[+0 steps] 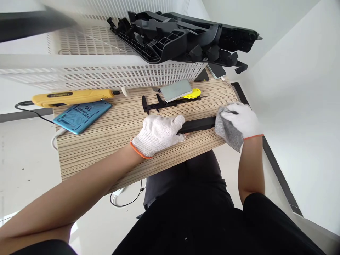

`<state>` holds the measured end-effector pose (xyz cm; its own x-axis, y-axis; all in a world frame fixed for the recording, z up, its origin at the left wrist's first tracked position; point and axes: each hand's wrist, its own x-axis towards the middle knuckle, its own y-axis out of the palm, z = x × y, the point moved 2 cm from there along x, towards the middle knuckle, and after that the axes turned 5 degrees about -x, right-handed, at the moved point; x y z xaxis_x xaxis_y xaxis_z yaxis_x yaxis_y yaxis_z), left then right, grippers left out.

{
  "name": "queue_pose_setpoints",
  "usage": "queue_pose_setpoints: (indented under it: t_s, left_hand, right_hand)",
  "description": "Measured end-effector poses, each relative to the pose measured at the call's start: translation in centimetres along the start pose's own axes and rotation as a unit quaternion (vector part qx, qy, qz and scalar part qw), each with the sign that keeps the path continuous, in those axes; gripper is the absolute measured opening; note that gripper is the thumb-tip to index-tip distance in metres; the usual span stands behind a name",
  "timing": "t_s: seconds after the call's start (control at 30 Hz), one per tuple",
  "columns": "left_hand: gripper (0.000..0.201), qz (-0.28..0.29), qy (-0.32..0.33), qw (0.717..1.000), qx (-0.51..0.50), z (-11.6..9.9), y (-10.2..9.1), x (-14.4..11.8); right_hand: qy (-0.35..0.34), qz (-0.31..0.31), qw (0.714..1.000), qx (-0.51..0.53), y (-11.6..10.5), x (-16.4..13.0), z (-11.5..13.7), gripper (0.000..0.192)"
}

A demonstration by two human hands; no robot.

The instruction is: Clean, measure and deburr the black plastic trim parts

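Black plastic strip [199, 124] held flat on the striped worktop [106, 141].
Gloved left hand [156, 134] closes over one end; right hand [240, 118] presses a grey cloth [228, 132] onto the other.

A long part [199, 124] lies on the worktop [106, 141], between both hands. Behind it lies a caliper [156, 104]; a rotary tool [71, 97] and tablet [82, 116] lie left.

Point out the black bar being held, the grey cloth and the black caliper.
black bar [199, 124]: head view, on its bare middle between the two gloved hands.
grey cloth [228, 131]: head view, on the fold hanging under the right hand.
black caliper [154, 105]: head view, on its beam near the measuring arms.
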<state>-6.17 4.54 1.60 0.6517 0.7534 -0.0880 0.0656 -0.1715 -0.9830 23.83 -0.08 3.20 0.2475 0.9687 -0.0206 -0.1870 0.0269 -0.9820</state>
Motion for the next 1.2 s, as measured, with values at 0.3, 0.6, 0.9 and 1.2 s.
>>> queue_pose_setpoints:
  t_s: [0.3, 0.6, 0.9, 1.2]
  left_hand:
    - [0.033, -0.009, 0.009, 1.000, 0.005, -0.3, -0.2, -0.2]
    - [0.039, 0.005, -0.014, 1.000, -0.010, -0.3, -0.4, 0.0]
    - [0.061, 0.046, -0.025, 0.998, -0.024, 0.7, 0.5, 0.6]
    - [0.069, 0.024, -0.037, 0.996, -0.082, 0.7, 1.1, 0.4]
  right_hand:
    - [-0.165, 0.036, 0.986, -0.001, 2.3, -1.9, 13.1, 0.029]
    - [-0.150, 0.047, 0.987, -0.025, 2.0, -1.5, 11.6, 0.026]
    - [-0.069, 0.042, 0.997, 0.017, 2.3, -1.2, 5.2, 0.027]
    - [-0.175, 0.052, 0.983, 0.030, 3.7, -1.4, 11.1, 0.025]
